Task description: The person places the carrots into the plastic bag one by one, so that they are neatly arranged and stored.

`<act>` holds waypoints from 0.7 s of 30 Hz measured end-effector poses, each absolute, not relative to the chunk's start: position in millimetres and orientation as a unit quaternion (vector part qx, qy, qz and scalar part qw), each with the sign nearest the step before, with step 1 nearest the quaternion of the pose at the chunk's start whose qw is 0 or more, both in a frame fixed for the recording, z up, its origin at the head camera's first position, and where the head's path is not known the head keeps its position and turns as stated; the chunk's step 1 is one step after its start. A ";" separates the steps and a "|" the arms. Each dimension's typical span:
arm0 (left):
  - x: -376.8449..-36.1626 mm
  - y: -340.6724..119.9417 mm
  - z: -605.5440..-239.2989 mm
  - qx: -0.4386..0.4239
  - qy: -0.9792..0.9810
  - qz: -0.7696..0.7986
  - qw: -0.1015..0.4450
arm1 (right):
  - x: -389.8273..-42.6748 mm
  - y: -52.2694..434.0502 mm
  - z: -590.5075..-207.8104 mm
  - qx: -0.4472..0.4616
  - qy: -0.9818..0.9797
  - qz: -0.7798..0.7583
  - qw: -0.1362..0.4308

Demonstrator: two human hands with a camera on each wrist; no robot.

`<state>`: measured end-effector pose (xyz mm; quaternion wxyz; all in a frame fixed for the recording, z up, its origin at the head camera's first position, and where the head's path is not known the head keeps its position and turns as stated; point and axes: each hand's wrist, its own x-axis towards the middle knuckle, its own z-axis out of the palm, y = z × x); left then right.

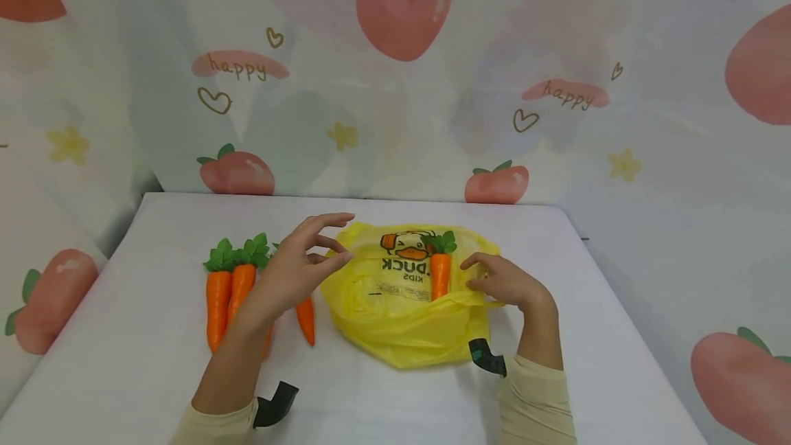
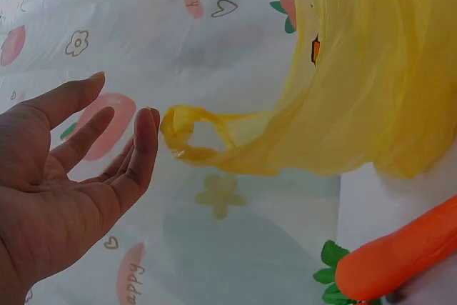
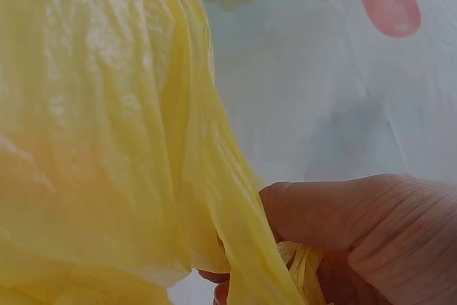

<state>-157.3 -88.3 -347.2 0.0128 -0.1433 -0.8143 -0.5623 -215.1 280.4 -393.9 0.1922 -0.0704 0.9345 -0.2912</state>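
Observation:
A yellow plastic bag (image 1: 395,335) with a printed duck lies on the table, its mouth spread wide. One orange toy carrot (image 1: 440,273) with green leaves stands in that mouth, its tip hidden behind the bag's near edge. My right hand (image 1: 509,281) pinches the bag's right side; in the right wrist view the thumb (image 3: 307,208) presses against the folded yellow film. At the bag's left edge, my left hand (image 1: 292,272) hovers with its fingers spread and loosely bent, holding nothing. In the left wrist view a bag handle (image 2: 207,156) sticks out right by its fingertips.
Several more carrots (image 1: 218,304) lie left of the bag, partly covered by my left forearm. A single carrot (image 1: 305,321) rests between that forearm and the bag. The white table (image 1: 383,411) ends at a printed cloth backdrop (image 1: 408,129).

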 end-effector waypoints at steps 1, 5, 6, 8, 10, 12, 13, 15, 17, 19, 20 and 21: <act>-156.6 -91.6 -347.1 -0.138 -0.815 -0.562 0.015 | -215.1 280.9 -394.1 -0.070 0.934 -0.292 0.193; -154.8 -107.1 -349.8 -0.119 -0.818 -0.562 0.015 | -214.9 282.2 -394.7 -0.070 0.934 -0.292 0.194; -154.5 -111.6 -351.2 -0.115 -0.817 -0.564 0.011 | -214.9 282.6 -394.6 -0.069 0.934 -0.291 0.194; -154.8 -120.5 -355.2 -0.103 -0.820 -0.562 0.004 | -214.9 283.3 -395.2 -0.068 0.935 -0.290 0.192; -155.0 -129.5 -359.4 -0.091 -0.822 -0.562 -0.005 | -215.1 283.7 -395.7 -0.068 0.935 -0.290 0.192; -155.1 -139.0 -364.2 -0.082 -0.824 -0.561 -0.010 | -215.4 283.7 -396.0 -0.066 0.935 -0.292 0.191; -155.0 -143.9 -366.4 -0.076 -0.825 -0.560 -0.014 | -215.4 283.5 -396.4 -0.065 0.934 -0.294 0.193; -154.1 -153.6 -370.3 -0.072 -0.828 -0.556 -0.018 | -215.8 283.2 -396.6 -0.067 0.933 -0.296 0.196; -153.8 -162.9 -373.4 -0.066 -0.833 -0.550 -0.020 | -216.0 283.2 -396.8 -0.068 0.933 -0.295 0.196; -153.7 -170.5 -375.7 -0.060 -0.838 -0.542 -0.022 | -216.0 283.4 -396.5 -0.071 0.933 -0.294 0.195; -154.3 -173.5 -376.7 -0.059 -0.840 -0.539 -0.022 | -216.1 283.6 -396.4 -0.071 0.934 -0.292 0.194; -155.4 -176.0 -377.7 -0.057 -0.842 -0.536 -0.023 | -216.0 284.0 -396.0 -0.071 0.934 -0.291 0.193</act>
